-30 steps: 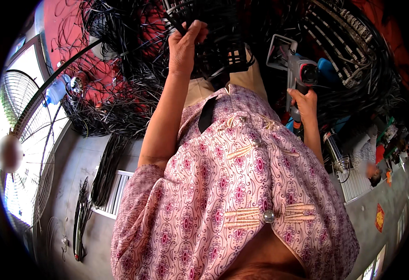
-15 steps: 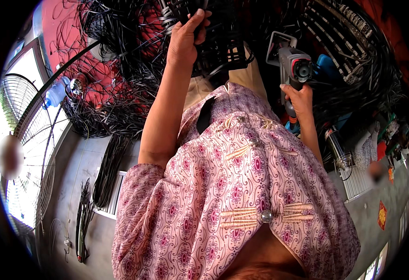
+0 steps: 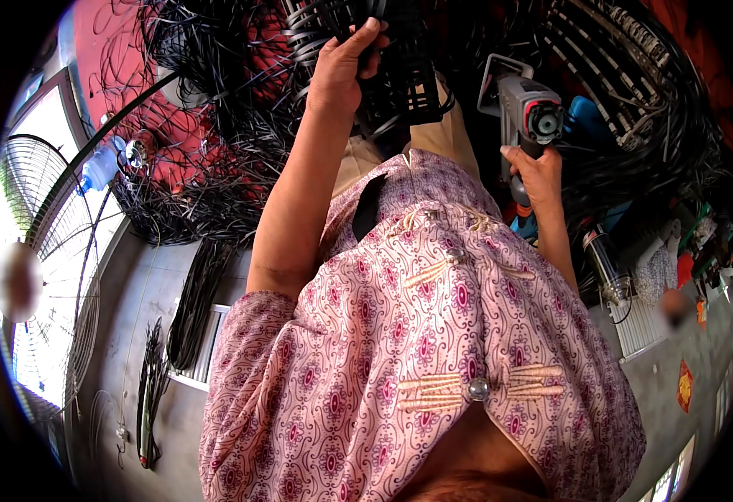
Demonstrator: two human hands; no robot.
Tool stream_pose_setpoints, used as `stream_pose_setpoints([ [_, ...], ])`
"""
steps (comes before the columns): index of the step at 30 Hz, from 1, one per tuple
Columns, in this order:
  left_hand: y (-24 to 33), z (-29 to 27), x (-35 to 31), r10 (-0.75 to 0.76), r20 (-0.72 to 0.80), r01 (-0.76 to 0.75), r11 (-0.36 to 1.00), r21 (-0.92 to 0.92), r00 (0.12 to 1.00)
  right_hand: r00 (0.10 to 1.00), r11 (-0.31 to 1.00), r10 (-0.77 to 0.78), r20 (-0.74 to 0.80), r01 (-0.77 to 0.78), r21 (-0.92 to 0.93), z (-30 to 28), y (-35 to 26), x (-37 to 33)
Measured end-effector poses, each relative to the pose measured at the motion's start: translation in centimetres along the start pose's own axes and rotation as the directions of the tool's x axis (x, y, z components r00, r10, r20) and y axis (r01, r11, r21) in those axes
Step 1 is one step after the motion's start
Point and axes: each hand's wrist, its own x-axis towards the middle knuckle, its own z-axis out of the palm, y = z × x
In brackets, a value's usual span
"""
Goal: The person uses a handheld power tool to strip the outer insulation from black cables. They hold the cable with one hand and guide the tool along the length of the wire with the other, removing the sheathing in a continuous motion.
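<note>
At the top centre my left hand (image 3: 339, 74) is closed on the edge of a black woven basket-like piece (image 3: 421, 96), made of flat dark strips. The thumb points up along a strip, and the far part of the piece is cut off by darkness. To the right, my right hand (image 3: 538, 174) wraps round the handle of a grey pistol-grip power tool (image 3: 523, 100). That tool has a round cap with a red ring and an orange fitting below the grip. It stands apart from the woven piece, beside a metal loop.
Tangled black strips (image 3: 216, 188) cover the red floor at left. A bundle of long dark strips (image 3: 634, 75) lies at right, with a blue object (image 3: 585, 117) beside it. A wire-cage fan (image 3: 48, 276) and a blue plastic bottle (image 3: 100, 167) are at far left.
My left hand has shifted slightly right and down, staying closed on the woven piece. The power tool in my right hand has moved a little to the right.
</note>
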Motion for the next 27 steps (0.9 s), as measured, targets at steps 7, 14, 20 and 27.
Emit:
stream_pose_setpoints([
  [7, -0.4, -1.2, 0.7, -0.098, 0.063, 0.112, 0.958, -0.263, 0.993, 1.000, 0.999, 0.000, 0.016, 0.001, -0.037, 0.0, -0.1, 0.5],
  [14, 0.2, -1.3, 0.5, -0.104, 0.134, 0.146, 0.924, -0.353, 0.985, 0.999, 1.000, 0.016, 0.030, -0.015, -0.022, 0.2, -0.2, 0.9],
  [20, 0.1, 0.1, 0.0, 0.062, 0.025, -0.064, 0.996, 0.057, 0.998, 0.999, 1.000, -0.014, 0.037, 0.014, -0.006, 0.2, -0.9, 1.1],
  [27, -2.9, -0.2, 1.0, 0.381, 0.008, -0.341, 0.819, 0.462, 0.925, 0.993, 0.999, -0.052, 0.109, 0.051, 0.013, 0.1, -1.8, 1.1],
])
